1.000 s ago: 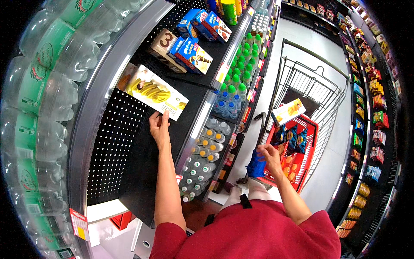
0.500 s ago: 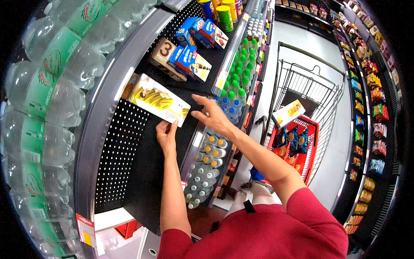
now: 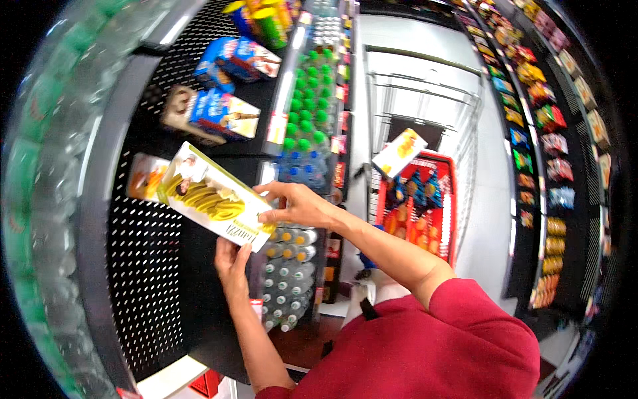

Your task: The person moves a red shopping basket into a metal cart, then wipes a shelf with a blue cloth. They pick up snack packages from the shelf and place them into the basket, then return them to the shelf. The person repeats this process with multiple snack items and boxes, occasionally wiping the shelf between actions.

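A long white box (image 3: pixel 212 206) with a picture of yellow finger-shaped biscuits is tilted in front of the black shelf (image 3: pixel 219 312). My right hand (image 3: pixel 296 205) grips its right end, thumb on the printed face and fingers behind the edge. At the lower right corner, my left hand (image 3: pixel 232 269) pinches the box's bottom edge; part of those fingers is hidden behind it. Just behind the box's left end, a second box with an orange picture (image 3: pixel 145 178) leans by the perforated back panel. Blue biscuit boxes (image 3: pixel 216 113) and a brown box (image 3: pixel 178 110) stand farther along the shelf.
To the right, a wire trolley (image 3: pixel 425 86) holds a red basket (image 3: pixel 453 206) with snack packs and a similar white box (image 3: pixel 400 153). Bottles with green caps (image 3: pixel 309 93) line a lower shelf. Large water bottles (image 3: pixel 60 233) are at far left; snack racks (image 3: pixel 548 146) at right.
My right hand has closed from an open reach onto the box's right end. The box has come up nearer to me, uncovering more of the orange-pictured box behind. The view has shifted rightward.
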`<state>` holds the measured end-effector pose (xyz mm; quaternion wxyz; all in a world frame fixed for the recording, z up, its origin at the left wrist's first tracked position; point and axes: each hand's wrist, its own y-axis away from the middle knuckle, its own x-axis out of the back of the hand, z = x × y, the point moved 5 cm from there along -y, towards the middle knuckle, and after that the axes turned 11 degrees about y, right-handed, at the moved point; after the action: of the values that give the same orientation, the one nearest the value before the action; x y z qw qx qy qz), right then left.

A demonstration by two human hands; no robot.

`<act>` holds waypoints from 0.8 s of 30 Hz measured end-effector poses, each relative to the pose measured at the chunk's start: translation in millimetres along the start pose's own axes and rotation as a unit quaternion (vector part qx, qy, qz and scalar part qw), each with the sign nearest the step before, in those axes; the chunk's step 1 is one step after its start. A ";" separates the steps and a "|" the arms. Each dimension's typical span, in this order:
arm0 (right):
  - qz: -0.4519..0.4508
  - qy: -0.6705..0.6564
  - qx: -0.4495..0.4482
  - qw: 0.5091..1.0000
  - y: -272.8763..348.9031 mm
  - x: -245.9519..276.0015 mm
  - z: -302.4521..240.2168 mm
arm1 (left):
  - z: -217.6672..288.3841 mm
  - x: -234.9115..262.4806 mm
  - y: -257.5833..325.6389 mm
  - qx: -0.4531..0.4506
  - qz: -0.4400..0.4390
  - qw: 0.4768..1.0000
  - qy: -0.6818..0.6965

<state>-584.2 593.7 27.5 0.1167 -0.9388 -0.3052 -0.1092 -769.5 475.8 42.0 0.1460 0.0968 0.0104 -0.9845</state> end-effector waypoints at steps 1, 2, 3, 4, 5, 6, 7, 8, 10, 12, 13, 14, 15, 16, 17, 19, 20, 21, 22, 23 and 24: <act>0.005 -0.015 -0.016 1.000 15.1 9.9 9.6 | -4.5 -10.1 2.5 0.021 -0.031 0.999 0.009; 0.011 -0.032 -0.033 0.999 32.2 17.2 20.5 | -12.5 -17.2 5.3 0.041 -0.073 0.997 -0.005; 0.033 -0.105 -0.061 0.992 49.2 20.4 30.6 | -20.9 -20.8 5.0 0.063 -0.078 0.995 -0.019; 0.077 -0.093 -0.062 0.991 65.1 30.7 38.4 | -28.2 -23.5 1.6 0.085 -0.084 0.992 -0.037; 0.113 -0.121 -0.083 0.983 84.0 38.9 57.8 | -27.9 -26.0 -4.0 0.051 -0.073 0.994 -0.070; 0.148 -0.149 -0.100 0.973 101.8 48.4 76.3 | -24.8 -26.0 -10.5 0.015 -0.059 0.993 -0.104; 0.191 -0.172 -0.136 0.957 119.0 63.0 89.2 | -22.0 -16.7 -22.0 -0.026 -0.021 0.989 -0.143; 0.232 -0.196 -0.171 0.937 137.3 78.6 102.1 | -26.0 4.7 -36.8 -0.073 0.016 0.986 -0.151; 0.299 -0.188 -0.267 0.897 168.0 104.4 135.8 | -9.7 37.5 -51.0 -0.076 0.144 0.974 -0.155; 0.397 -0.157 -0.321 0.845 198.1 125.7 201.3 | -3.4 57.8 -66.4 -0.106 0.190 0.963 -0.159; 0.410 -0.178 -0.330 0.831 208.3 136.6 223.9 | -3.0 63.1 -74.6 -0.097 0.208 0.960 -0.160; 0.422 -0.199 -0.339 0.817 215.3 146.7 244.3 | -1.9 68.3 -81.5 -0.089 0.228 0.956 -0.162; 0.453 -0.221 -0.341 0.793 220.6 155.2 265.5 | -4.3 73.1 -89.5 -0.083 0.234 0.955 -0.161; 0.475 -0.191 -0.357 0.781 220.7 162.2 273.9 | -5.3 78.2 -97.2 -0.072 0.239 0.955 -0.161; 0.475 -0.205 -0.352 0.781 216.1 167.3 282.7 | -5.9 83.6 -104.0 -0.060 0.245 0.954 -0.160; 0.466 -0.206 -0.365 0.779 215.0 176.9 310.5 | -7.8 83.3 -116.2 -0.036 0.237 0.958 -0.157; 0.458 -0.193 -0.383 0.779 217.2 181.5 326.9 | -11.4 82.2 -122.7 -0.026 0.238 0.960 -0.146; 0.441 -0.184 -0.400 0.782 210.4 181.8 330.6 | -13.1 87.4 -125.6 -0.019 0.247 0.959 -0.139; 0.447 -0.186 -0.407 0.775 205.4 181.0 333.3 | -15.4 93.0 -128.7 -0.011 0.256 0.958 -0.132; 0.452 -0.188 -0.413 0.768 198.6 178.3 336.1 | -19.0 99.5 -133.2 -0.013 0.260 0.958 -0.123; 0.457 -0.189 -0.421 0.761 192.6 175.3 336.5 | -23.9 105.3 -137.0 -0.014 0.264 0.958 -0.113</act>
<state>-285.5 634.4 -272.7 -0.3137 -0.9234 0.2205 0.0189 -903.5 578.1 -2.9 0.4021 -0.0181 -0.0187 -0.9152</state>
